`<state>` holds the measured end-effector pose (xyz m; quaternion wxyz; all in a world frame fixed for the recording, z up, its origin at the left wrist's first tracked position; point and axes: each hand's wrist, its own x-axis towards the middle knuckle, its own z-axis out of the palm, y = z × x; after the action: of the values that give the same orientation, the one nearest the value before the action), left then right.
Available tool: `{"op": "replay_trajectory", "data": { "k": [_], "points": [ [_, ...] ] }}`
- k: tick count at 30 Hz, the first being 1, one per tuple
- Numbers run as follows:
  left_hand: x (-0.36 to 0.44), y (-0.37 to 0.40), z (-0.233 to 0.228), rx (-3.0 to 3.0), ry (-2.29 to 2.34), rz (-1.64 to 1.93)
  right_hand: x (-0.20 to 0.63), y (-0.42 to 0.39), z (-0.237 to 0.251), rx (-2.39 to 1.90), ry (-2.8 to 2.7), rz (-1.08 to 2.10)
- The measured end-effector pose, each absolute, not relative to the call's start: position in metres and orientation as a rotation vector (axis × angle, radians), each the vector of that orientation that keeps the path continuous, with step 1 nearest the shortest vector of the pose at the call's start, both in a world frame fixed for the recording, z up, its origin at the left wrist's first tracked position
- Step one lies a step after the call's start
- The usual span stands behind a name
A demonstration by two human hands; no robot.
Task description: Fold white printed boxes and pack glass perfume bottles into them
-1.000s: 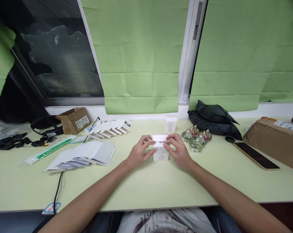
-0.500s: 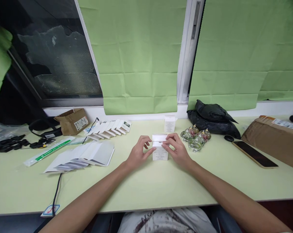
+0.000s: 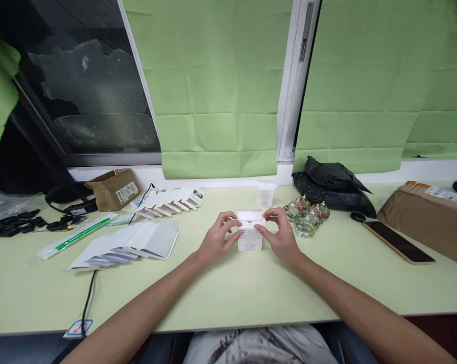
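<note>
We see a small white carton standing upright on the pale green table, near the middle of its front half. Its front face carries fine grey print, too small to read. Its top flap is folded nearly flat over the opening, with a thumb notch at the flap's front edge showing a dark gap.

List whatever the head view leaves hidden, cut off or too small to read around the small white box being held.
- Small white box: its printed text is too small to read; the inside is out of sight below the top flap.
- Box sides: covered by the left hand and right hand.
- Glass ornaments: their count is unclear, as they overlap.
- Brown parcel: cut off by the right edge.
- Second white box: its label is too small to read.
</note>
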<state>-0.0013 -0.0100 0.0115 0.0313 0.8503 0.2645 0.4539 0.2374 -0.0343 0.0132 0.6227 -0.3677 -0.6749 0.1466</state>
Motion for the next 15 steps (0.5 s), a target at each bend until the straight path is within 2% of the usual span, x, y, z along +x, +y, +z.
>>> {"op": "replay_trajectory", "data": {
  "k": [15],
  "points": [
    [-0.0013,-0.0095,0.0113,2.751,0.731,1.399,0.238,-0.0398,0.0171,-0.84,-1.681,0.144]
  ]
}}
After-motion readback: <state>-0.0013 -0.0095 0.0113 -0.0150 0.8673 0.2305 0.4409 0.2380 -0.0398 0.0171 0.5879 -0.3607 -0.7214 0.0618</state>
